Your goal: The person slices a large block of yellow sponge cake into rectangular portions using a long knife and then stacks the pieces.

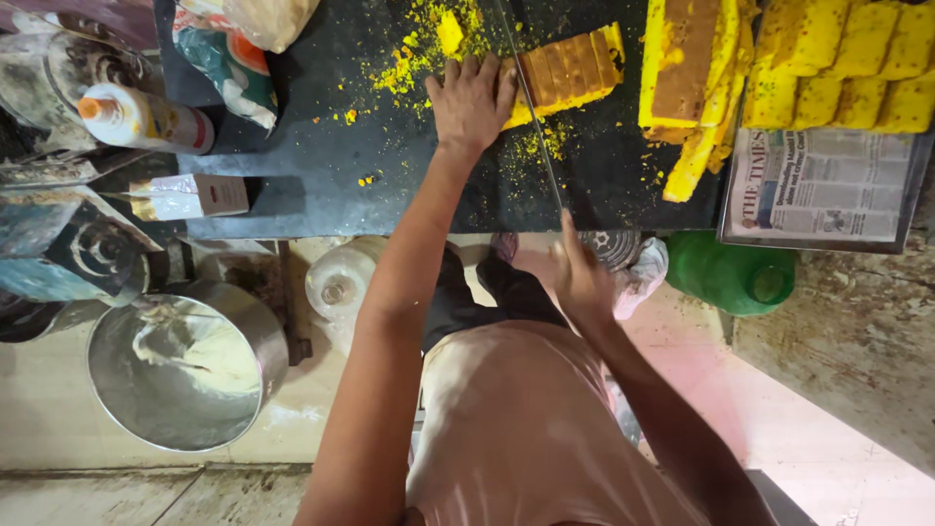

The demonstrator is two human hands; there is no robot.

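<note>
My left hand (472, 97) lies flat, fingers together, on the near end of a yellow cake loaf with a brown crust (570, 73), on a dark counter (312, 166). The loaf is cut into several slices. My right hand (579, 278) grips the handle of a long thin knife (531, 107), whose blade runs up across the counter and stands against the loaf just beside my left fingers. Yellow crumbs (419, 49) are scattered around the loaf.
A bigger yellow cake block with trimmings (691, 78) lies to the right. Beyond it, a tray (911, 209) lined with newspaper carries cut yellow squares (847, 58). Bags (234, 58) and a bottle (146, 117) sit at left. On the floor below stand a metal pot (185, 365) and a green container (730, 273).
</note>
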